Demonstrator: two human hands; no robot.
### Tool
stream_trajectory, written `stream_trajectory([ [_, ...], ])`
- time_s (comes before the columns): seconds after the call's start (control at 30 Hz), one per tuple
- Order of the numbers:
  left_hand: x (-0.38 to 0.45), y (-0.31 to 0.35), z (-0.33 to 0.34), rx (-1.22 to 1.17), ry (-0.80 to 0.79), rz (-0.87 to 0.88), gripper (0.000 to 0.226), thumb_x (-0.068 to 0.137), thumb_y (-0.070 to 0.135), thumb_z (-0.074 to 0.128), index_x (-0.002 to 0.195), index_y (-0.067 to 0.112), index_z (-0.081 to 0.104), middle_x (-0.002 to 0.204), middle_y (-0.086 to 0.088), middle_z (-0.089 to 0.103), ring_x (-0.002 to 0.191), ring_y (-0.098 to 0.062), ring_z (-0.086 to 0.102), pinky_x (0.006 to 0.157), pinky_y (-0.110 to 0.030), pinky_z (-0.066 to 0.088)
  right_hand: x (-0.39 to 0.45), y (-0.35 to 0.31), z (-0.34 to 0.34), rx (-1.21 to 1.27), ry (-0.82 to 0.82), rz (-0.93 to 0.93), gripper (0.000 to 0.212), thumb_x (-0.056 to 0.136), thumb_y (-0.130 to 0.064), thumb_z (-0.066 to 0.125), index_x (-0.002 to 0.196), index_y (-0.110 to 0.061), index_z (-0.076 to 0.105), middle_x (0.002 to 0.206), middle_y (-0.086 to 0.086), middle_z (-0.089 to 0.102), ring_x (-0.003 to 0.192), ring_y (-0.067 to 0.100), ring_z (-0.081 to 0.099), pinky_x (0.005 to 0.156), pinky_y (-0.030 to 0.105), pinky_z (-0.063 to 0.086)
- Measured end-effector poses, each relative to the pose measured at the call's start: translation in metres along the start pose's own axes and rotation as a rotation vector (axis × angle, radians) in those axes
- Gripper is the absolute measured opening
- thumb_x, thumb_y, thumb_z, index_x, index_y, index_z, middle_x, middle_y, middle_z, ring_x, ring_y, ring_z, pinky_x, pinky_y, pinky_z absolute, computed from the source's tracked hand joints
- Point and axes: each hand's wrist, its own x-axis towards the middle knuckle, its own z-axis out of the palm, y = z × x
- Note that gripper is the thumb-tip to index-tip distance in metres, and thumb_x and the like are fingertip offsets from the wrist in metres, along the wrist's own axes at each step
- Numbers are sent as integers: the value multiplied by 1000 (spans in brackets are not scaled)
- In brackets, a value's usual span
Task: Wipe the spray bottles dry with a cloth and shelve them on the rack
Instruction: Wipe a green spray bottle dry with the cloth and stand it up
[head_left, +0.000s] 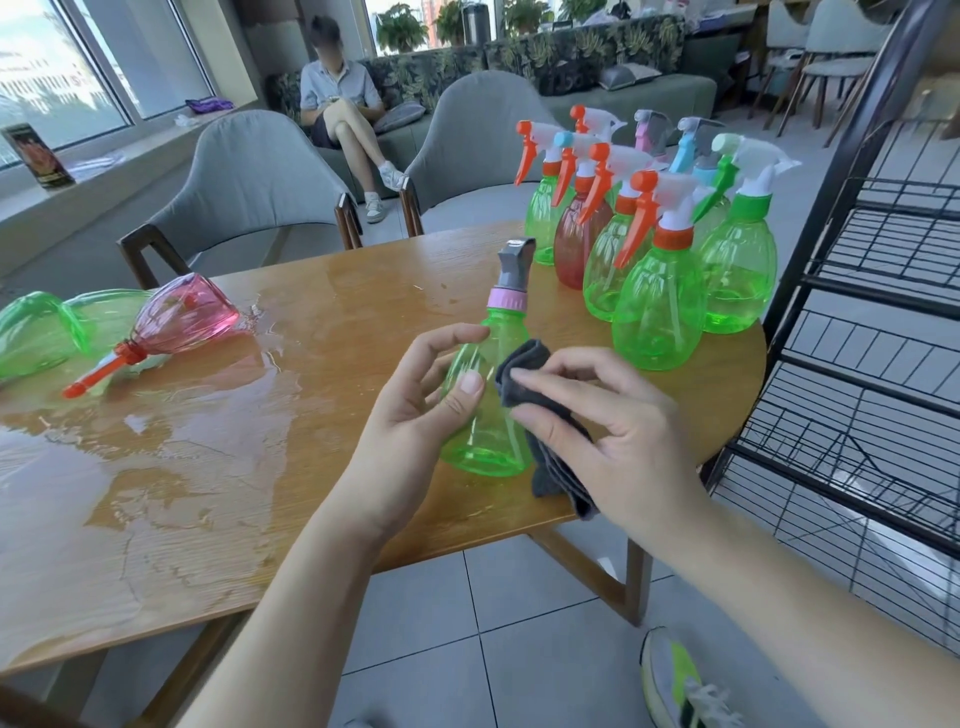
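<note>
The left hand (415, 395) holds a green bottle (485, 410) upright while the right hand (597, 421) rubs it with the cloth (524, 374), beside the rack (883, 322), which looks bare.

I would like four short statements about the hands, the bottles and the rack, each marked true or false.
1. The left hand holds a green bottle. True.
2. The right hand presses a yellow sponge on it. False: a dark grey cloth.
3. Bottles already stand on the black rack. False: the shelves in view hold none.
4. A pink bottle lies on the wet table. True.
</note>
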Motion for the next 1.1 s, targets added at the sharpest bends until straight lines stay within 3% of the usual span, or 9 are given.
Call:
stream_trajectory([
  [0.1, 1, 0, -1, 5, -25, -23, 39, 96, 40, 71, 133, 33, 64, 139, -17, 64, 127, -49, 59, 108, -68, 45, 6, 0, -3, 13, 33, 29, 24, 92, -18, 76, 113, -9, 80, 104, 3, 69, 97, 10, 66, 86, 26, 55],
  [0.27, 1, 2, 3, -115, -34, -46, 31, 99, 23, 62, 129, 29, 66, 125, -16, 70, 101, -31, 69, 82, -42, 58, 4, -2, -2, -28, -1, -46, 20, 93, -15, 76, 111, -7, 81, 103, 5, 68, 95, 12, 66, 86, 24, 53],
  [0.4, 3, 2, 7, -148, 50, -68, 33, 97, 30, 62, 130, 29, 63, 106, -11, 71, 88, -27, 67, 70, -36, 53, -4, -1, 1, -47, -140, -189, 16, 95, -13, 76, 109, -5, 81, 102, 7, 66, 86, 21, 61, 81, 26, 51],
  [0.53, 3, 1, 8, -111, 88, -62, 42, 96, 31, 70, 136, 28, 58, 106, -13, 71, 92, -28, 67, 73, -37, 54, -9, 1, 2, -103, -203, -277, 15, 98, -13, 74, 109, -5, 81, 101, 8, 66, 86, 22, 60, 84, 21, 48],
  [0.67, 3, 1, 9, -134, 140, -95, 44, 93, 32, 72, 135, 31, 58, 110, -21, 65, 93, -34, 62, 74, -43, 51, -11, 6, -2, -103, -185, -271, 19, 99, -15, 72, 113, -5, 80, 103, 8, 67, 88, 22, 63, 81, 29, 53],
  [0.8, 2, 1, 8, -39, 86, -77, 37, 98, 37, 67, 134, 37, 58, 106, -12, 71, 93, -29, 67, 83, -47, 49, -13, 9, -4, -92, -177, -252, 20, 97, -11, 76, 115, -5, 79, 104, 9, 66, 89, 19, 63, 81, 30, 54],
  [0.97, -1, 8, 2, -22, -31, -65, 42, 91, 36, 72, 131, 37, 61, 125, -14, 70, 105, -31, 69, 89, -44, 51, 2, 8, -5, -100, -58, -172, 22, 95, -16, 76, 114, -7, 80, 103, 10, 68, 86, 16, 62, 83, 20, 51],
  [1.1, -4, 9, -1, 80, -59, -19, 41, 93, 31, 72, 133, 33, 62, 134, -15, 68, 119, -35, 67, 104, -55, 53, 21, 10, -9, -117, 36, -48, 24, 97, -19, 72, 117, -7, 78, 107, 6, 70, 98, 10, 64, 88, 20, 52],
])
